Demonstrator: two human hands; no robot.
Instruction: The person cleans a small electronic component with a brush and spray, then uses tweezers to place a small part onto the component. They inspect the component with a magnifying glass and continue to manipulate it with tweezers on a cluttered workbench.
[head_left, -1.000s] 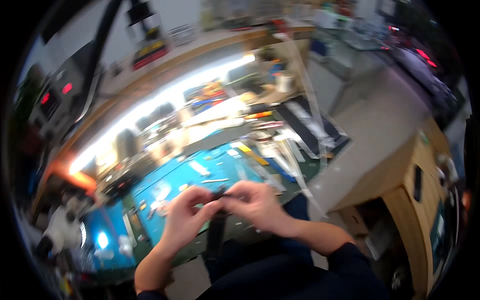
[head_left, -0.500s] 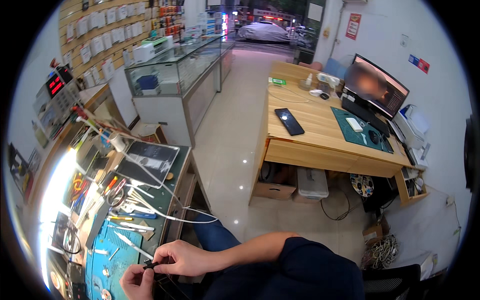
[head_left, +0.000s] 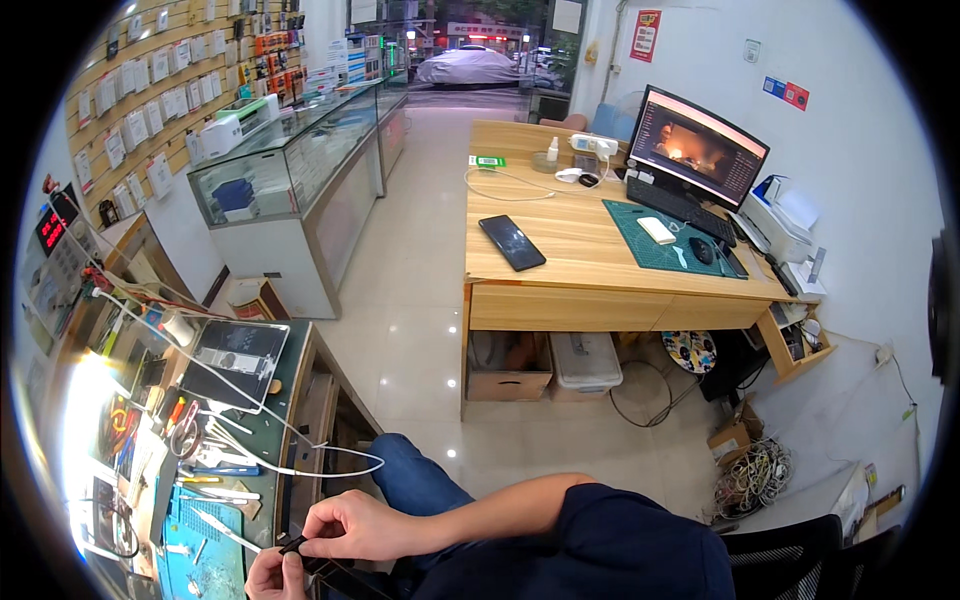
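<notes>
At the lower edge, beside the workbench, my left hand point(head_left: 274, 574) pinches a small black piece point(head_left: 292, 545) between thumb and fingertips. My right hand point(head_left: 358, 526) closes on the same piece from the right, so both sets of fingertips meet there. Its kind is too small and too covered to make out. Thin dark strands point(head_left: 345, 575) hang below my hands. A slim white pen-like tool point(head_left: 222, 526) points toward my left hand over a blue work mat point(head_left: 210, 560). My right forearm stretches across from the lower right.
Scissors point(head_left: 186, 436), tweezers and other hand tools crowd the bench beside a bright lamp. An opened tablet point(head_left: 235, 362) lies farther back, with a white cable point(head_left: 330, 473) looping past the bench edge. A wooden desk point(head_left: 570, 255) holds a phone point(head_left: 512, 242) and a monitor point(head_left: 695, 150).
The whole view has swung to the right, so the bench and desk sit farther left in it. Both hands stay together on the black piece.
</notes>
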